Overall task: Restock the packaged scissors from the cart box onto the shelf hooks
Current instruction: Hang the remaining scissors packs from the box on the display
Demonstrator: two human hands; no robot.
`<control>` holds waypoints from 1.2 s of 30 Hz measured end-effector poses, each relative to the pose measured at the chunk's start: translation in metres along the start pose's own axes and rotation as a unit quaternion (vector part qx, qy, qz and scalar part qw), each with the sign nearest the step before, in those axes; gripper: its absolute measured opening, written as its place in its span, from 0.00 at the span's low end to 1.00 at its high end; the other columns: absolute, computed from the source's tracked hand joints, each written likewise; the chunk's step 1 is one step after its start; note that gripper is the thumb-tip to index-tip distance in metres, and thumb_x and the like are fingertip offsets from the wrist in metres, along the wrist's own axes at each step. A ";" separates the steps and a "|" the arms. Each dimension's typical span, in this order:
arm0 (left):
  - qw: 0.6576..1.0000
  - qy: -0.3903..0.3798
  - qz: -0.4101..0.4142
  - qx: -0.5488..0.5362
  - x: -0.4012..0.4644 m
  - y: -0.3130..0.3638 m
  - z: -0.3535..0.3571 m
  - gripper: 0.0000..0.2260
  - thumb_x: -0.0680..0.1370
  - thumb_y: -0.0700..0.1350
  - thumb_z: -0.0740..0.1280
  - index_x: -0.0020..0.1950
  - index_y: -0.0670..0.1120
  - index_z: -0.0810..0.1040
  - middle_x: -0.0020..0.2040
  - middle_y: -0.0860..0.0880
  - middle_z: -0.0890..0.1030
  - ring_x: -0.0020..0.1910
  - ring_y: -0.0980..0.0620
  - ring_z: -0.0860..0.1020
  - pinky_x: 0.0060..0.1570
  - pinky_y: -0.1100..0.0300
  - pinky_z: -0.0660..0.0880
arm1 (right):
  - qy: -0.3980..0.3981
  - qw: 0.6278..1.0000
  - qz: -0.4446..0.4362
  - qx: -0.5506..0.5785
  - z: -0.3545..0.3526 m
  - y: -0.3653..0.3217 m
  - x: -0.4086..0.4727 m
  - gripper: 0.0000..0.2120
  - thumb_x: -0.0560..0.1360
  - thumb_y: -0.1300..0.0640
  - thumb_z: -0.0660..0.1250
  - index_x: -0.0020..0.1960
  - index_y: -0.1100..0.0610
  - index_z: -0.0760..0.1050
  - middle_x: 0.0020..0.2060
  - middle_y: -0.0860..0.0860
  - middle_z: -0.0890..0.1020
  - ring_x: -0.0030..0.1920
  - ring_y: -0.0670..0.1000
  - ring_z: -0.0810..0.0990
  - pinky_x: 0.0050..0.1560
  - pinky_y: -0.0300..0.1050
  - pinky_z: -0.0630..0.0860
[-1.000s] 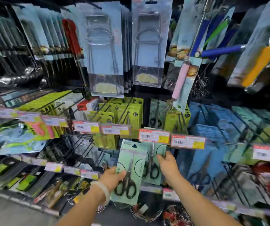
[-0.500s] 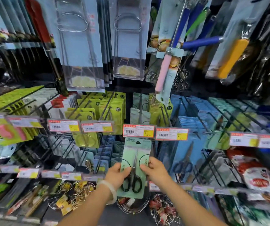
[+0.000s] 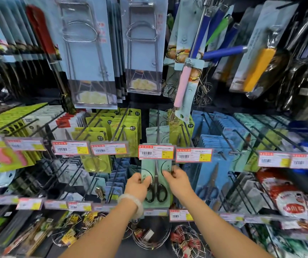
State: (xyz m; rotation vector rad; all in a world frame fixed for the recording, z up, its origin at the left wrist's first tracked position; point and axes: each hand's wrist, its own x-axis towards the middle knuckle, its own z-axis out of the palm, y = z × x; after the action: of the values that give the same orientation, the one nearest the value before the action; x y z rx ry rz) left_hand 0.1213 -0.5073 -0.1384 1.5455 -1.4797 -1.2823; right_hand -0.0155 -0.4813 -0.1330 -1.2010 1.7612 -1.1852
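Below price tag, left hand, right hand, fingers pinching scissors pack

Both hands, left, right, pinching packaged scissors under price tag

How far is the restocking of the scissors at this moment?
Done: same pale green packs already hang on the hook. In hand: left hand and right hand pinch one scissors pack below the price tag; its top is hidden, so hooking is unconfirmed. Left: the cart box is not visible.
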 end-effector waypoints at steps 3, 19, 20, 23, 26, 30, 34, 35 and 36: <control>1.000 -0.007 -0.005 0.004 0.000 -0.005 0.002 0.13 0.79 0.47 0.63 0.36 0.44 0.68 0.32 0.49 0.68 0.31 0.51 0.66 0.34 0.58 0.63 | 0.021 1.000 0.011 -0.013 0.003 0.005 0.001 0.18 0.77 0.57 0.64 0.32 0.50 0.60 0.26 0.45 0.63 0.26 0.43 0.62 0.27 0.34 0.59; 0.857 -0.205 0.040 0.471 -0.006 -0.005 0.085 0.26 0.76 0.51 0.65 0.71 0.45 0.62 0.69 0.41 0.67 0.68 0.41 0.67 0.67 0.51 0.67 | -0.068 0.941 0.128 -0.305 -0.059 0.063 -0.015 0.21 0.76 0.54 0.65 0.66 0.61 0.66 0.63 0.59 0.72 0.64 0.59 0.72 0.62 0.48 0.70; 0.831 -0.218 0.078 0.505 -0.012 0.003 0.102 0.27 0.76 0.52 0.65 0.71 0.45 0.61 0.69 0.42 0.66 0.69 0.41 0.65 0.68 0.50 0.66 | -0.073 0.929 0.122 -0.342 -0.076 0.071 -0.021 0.20 0.75 0.56 0.65 0.64 0.61 0.67 0.61 0.60 0.73 0.63 0.60 0.72 0.61 0.49 0.71; 0.770 -0.254 0.174 0.559 -0.034 0.028 0.164 0.25 0.76 0.51 0.64 0.71 0.46 0.61 0.70 0.44 0.65 0.70 0.41 0.64 0.68 0.48 0.65 | -0.055 0.897 0.131 -0.419 -0.134 0.094 -0.046 0.18 0.74 0.57 0.64 0.63 0.60 0.67 0.61 0.60 0.73 0.63 0.61 0.72 0.60 0.53 0.71; 0.712 -0.305 0.236 0.586 -0.066 0.053 0.233 0.26 0.76 0.45 0.64 0.72 0.46 0.60 0.71 0.43 0.63 0.71 0.41 0.62 0.69 0.48 0.63 | -0.013 0.870 0.164 -0.465 -0.203 0.117 -0.079 0.22 0.75 0.53 0.63 0.66 0.59 0.65 0.62 0.59 0.72 0.64 0.61 0.71 0.60 0.54 0.70; 0.651 -0.359 0.325 0.585 -0.122 0.086 0.331 0.24 0.76 0.43 0.63 0.71 0.46 0.61 0.68 0.42 0.66 0.68 0.40 0.65 0.66 0.47 0.66 | 0.062 0.834 0.226 -0.500 -0.298 0.148 -0.132 0.20 0.77 0.54 0.60 0.66 0.61 0.65 0.62 0.60 0.72 0.63 0.60 0.71 0.61 0.53 0.70; 0.610 -0.385 0.392 0.570 -0.188 0.111 0.421 0.24 0.77 0.47 0.62 0.71 0.44 0.61 0.70 0.42 0.65 0.70 0.40 0.63 0.68 0.48 0.64 | 0.112 0.813 0.294 -0.490 -0.387 0.174 -0.194 0.19 0.76 0.53 0.63 0.63 0.61 0.66 0.61 0.59 0.74 0.63 0.61 0.72 0.60 0.53 0.71; 0.597 -0.394 0.406 0.569 -0.205 0.117 0.439 0.24 0.77 0.48 0.62 0.71 0.45 0.62 0.71 0.42 0.64 0.70 0.40 0.63 0.68 0.48 0.64 | 0.123 0.810 0.314 -0.479 -0.407 0.179 -0.210 0.19 0.76 0.53 0.63 0.63 0.60 0.67 0.61 0.59 0.74 0.63 0.61 0.72 0.60 0.54 0.71; 0.581 -0.401 0.421 0.570 -0.223 0.122 0.457 0.24 0.77 0.50 0.62 0.71 0.45 0.62 0.71 0.42 0.64 0.70 0.40 0.63 0.68 0.48 0.64 | 0.138 0.806 0.333 -0.470 -0.426 0.184 -0.227 0.18 0.76 0.53 0.63 0.63 0.60 0.67 0.61 0.59 0.73 0.63 0.61 0.72 0.60 0.54 0.71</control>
State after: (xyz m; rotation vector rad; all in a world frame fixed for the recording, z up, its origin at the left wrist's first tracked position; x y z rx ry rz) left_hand -0.3225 -0.2316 -0.1258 0.3185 -3.4626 -0.2286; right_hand -0.3752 -0.1113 -0.1476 -0.7196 2.8142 0.0058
